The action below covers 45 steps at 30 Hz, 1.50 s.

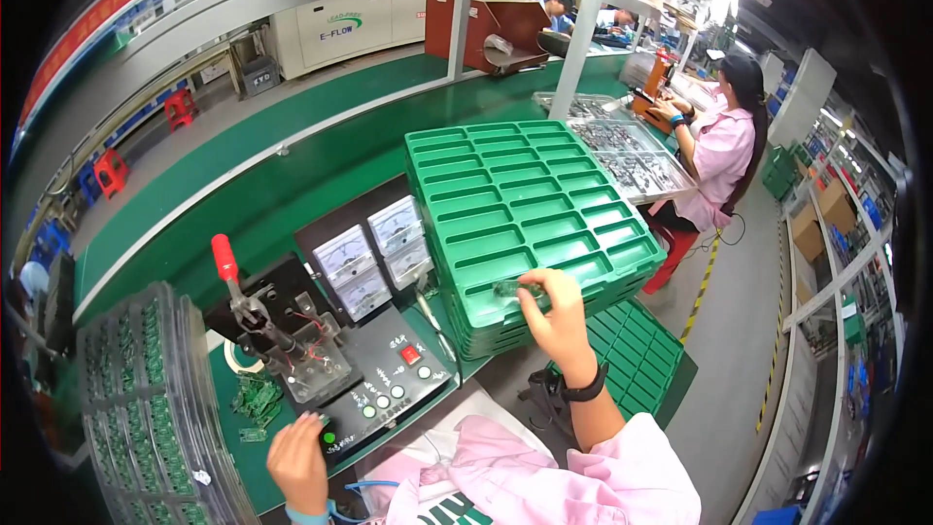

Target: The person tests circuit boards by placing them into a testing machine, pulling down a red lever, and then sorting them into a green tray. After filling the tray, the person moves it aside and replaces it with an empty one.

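Note:
My right hand (556,309) pinches a small green circuit board (505,289) between thumb and fingers. The board is over a near compartment of the top green compartment tray (512,185) on a tall stack; whether it touches the tray I cannot tell. My left hand (297,464) is at the front left corner of the black test box (389,369), near its green button (329,438). Its fingers are curled together, and what their tips hold, if anything, is too small to name. On the box stands a test fixture with a red-handled toggle clamp (224,259).
Clear trays of circuit boards (146,379) stand at the left, beside loose boards (257,397) and a tape roll (241,358). Panel meters (367,258) sit behind the box. More green trays (622,355) are low at right. A person in pink (724,126) works beyond.

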### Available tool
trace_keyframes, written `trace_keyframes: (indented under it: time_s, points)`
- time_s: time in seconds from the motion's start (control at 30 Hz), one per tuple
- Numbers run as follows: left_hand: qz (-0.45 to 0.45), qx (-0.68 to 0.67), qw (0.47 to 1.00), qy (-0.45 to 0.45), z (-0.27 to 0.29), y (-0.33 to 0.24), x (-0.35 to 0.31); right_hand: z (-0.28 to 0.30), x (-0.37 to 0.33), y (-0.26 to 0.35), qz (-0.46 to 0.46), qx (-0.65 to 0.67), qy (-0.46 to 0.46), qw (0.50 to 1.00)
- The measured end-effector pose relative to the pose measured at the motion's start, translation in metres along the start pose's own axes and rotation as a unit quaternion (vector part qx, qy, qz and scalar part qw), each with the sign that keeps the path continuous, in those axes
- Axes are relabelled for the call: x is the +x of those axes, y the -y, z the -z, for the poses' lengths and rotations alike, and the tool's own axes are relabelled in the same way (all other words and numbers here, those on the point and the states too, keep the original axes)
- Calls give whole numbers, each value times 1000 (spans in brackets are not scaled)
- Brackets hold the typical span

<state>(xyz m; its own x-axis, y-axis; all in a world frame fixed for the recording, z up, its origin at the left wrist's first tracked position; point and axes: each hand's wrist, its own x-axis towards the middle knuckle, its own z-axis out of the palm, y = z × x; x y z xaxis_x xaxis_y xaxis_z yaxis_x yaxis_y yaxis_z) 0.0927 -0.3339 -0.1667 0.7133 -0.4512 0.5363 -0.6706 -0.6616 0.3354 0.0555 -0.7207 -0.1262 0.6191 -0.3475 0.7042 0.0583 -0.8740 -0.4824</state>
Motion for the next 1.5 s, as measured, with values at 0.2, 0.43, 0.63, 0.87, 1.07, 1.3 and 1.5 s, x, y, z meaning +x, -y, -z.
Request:
trace_keyframes:
  time_s: [0.2,0.43,0.63,0.87,1.07,1.3,1.5]
  points:
    - [-6,21,1000,13,-53,-18,33,-7,2,-4,50,-23,62,997]
    - [18,53,995,76,-45,-32,33,-11,-6,-11,84,-47,36,995]
    - [17,47,988,147,-34,-27,41,-18,-12,-17,108,-57,14,992]
    - [32,51,990,128,-32,-38,39,-21,-19,-20,104,-54,1,993]
    - [53,74,983,157,-37,-35,37,-22,-22,-25,108,-57,3,993]
    - [65,103,978,167,-48,-33,34,-24,-27,-22,85,-59,-12,995]
    - [58,104,981,155,-50,-41,34,-25,-28,-23,81,-65,2,995]
